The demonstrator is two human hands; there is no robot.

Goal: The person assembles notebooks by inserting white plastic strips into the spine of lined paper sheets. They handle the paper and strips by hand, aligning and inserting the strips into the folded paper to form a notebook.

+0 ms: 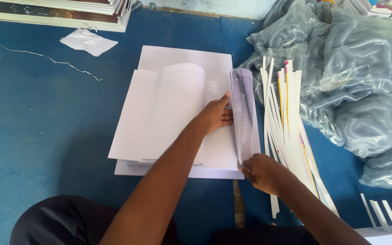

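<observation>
Head view, looking down on a blue floor mat (46,136). A stack of ruled paper sheets (178,113) lies near the middle of the mat, long side running away from the person, and rests on a larger plain white sheet (187,56) that shows past its far edge.

Left hand (216,115): arm reaches forward diagonally from the lower centre, forearm crossing the near edge of the stack. Palm down, fingers spread and pressed flat on the open ruled page, fingertips against the base of the lifted sheets. Open, grasping nothing; only pressing.

Right hand (262,172): arm comes in from the lower right corner, wrist bent inward. Fingers pinched on the near corner of a sheaf of lifted sheets (243,113), which stands up on edge along the right side of the stack, fanned and slightly blurred. Closed on that sheaf.

One leaf on the left half of the stack curls upward in an arch (182,77).

Just right of the stack: a fanned bundle of long white card strips (286,122), some with coloured edges, lying on the mat. Beyond them, at the mat's right edge, clear plastic bags (364,81) holding grey coiled material. Far left corner: crumpled paper (88,41) and stacked books (69,11). A thin white string (37,54) trails across the far left.
</observation>
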